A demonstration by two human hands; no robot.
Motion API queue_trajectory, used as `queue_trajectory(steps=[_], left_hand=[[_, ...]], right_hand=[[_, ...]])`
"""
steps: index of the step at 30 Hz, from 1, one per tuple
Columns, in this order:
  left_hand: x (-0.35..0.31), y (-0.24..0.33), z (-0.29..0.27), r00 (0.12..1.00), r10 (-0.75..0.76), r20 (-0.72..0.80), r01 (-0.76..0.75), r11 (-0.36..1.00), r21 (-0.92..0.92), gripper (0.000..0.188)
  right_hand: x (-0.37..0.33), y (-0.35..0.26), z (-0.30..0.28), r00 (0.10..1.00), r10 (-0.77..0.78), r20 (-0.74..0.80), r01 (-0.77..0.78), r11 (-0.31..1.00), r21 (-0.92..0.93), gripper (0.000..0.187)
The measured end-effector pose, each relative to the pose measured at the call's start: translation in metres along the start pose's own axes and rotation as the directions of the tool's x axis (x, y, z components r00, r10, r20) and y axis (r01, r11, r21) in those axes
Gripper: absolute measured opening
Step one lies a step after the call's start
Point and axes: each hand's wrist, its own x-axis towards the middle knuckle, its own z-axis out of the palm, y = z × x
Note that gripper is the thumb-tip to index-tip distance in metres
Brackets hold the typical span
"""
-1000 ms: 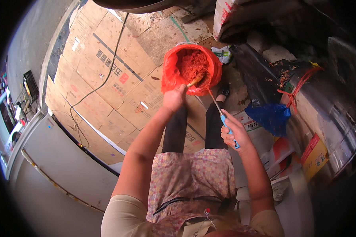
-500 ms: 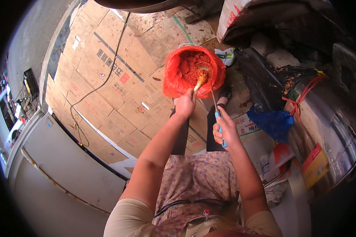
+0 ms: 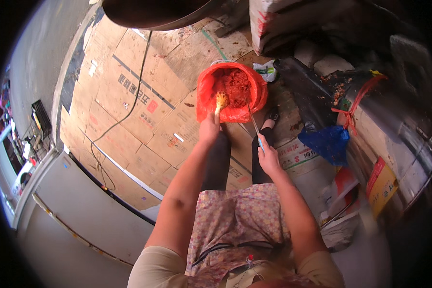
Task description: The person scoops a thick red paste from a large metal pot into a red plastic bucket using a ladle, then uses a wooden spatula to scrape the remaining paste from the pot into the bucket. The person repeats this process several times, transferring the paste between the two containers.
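A red plastic bag [image 3: 258,93] lines a bucket in front of me, its mouth spread wide. Inside lies a coarse, wet red mash [image 3: 239,89]. My left hand [image 3: 209,129] is closed round a pale-handled stirring tool [image 3: 221,102], whose yellowish, smeared lower part reaches into the bag's left side; its tip is hard to make out. Lower and to the right, my right hand [image 3: 269,156] grips a long thin metal tool [image 3: 253,121] by its blue handle. That tool's far end meets the bag's near right rim, and its head cannot be seen clearly.
Flattened cardboard [image 3: 144,96] covers the floor, crossed by a black cable [image 3: 141,77]. A large round metal vessel [image 3: 158,19] overhangs the far edge. Black plastic [image 3: 305,81] and a blue bag [image 3: 326,144] lie at right. A grey-white panel [image 3: 91,201] stands at left.
My left hand has moved left and nearer, carrying the stirring tool from the mash's middle to the bag's left side. My right hand has shifted slightly; the view has tilted a little.
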Motion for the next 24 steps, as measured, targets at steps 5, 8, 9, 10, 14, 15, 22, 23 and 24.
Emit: queue_trajectory(steps=[5,8,9,10,14,15,22,23,24], left_hand=[[-0.008,0.006,-0.011,0.941,-0.2,0.274,0.332,0.708,-0.624,0.033],[-0.012,0.018,-0.023,0.847,-0.194,0.495,0.527,0.436,-0.73,0.033],[-0.016,0.022,-0.027,0.821,-0.173,0.544,0.567,0.358,-0.742,0.032],[-0.021,0.025,-0.031,0.789,-0.181,0.587,0.614,0.274,-0.741,0.032],[-0.039,0.037,-0.04,0.771,-0.164,0.615,0.636,0.229,-0.737,0.034],[-0.042,0.04,-0.041,0.775,-0.181,0.606,0.631,0.272,-0.726,0.035],[-0.029,0.053,-0.027,0.875,-0.271,0.401,0.484,0.491,-0.724,0.036],[-0.025,0.052,-0.025,0.881,-0.283,0.381,0.473,0.479,-0.739,0.036],[-0.021,0.052,-0.022,0.887,-0.285,0.363,0.459,0.464,-0.758,0.037]], right_hand=[[-0.004,0.014,-0.015,0.997,0.076,0.016,-0.075,0.994,-0.083,0.053],[-0.001,0.007,-0.011,0.986,0.146,0.075,-0.14,0.987,-0.073,0.052],[-0.002,0.001,-0.006,0.986,0.15,0.075,-0.148,0.989,-0.026,0.052],[-0.004,-0.006,-0.003,0.979,0.188,0.084,-0.193,0.98,0.056,0.051],[-0.027,-0.043,0.007,0.984,0.153,-0.092,-0.12,0.948,0.294,0.049],[-0.037,-0.053,0.004,0.986,0.119,-0.113,-0.077,0.944,0.32,0.049],[-0.072,-0.078,0.006,0.964,-0.038,-0.264,0.1,0.969,0.225,0.053],[-0.067,-0.072,0.012,0.954,-0.054,-0.296,0.115,0.975,0.191,0.052],[-0.054,-0.06,0.016,0.972,0.162,-0.168,-0.129,0.973,0.189,0.053]])
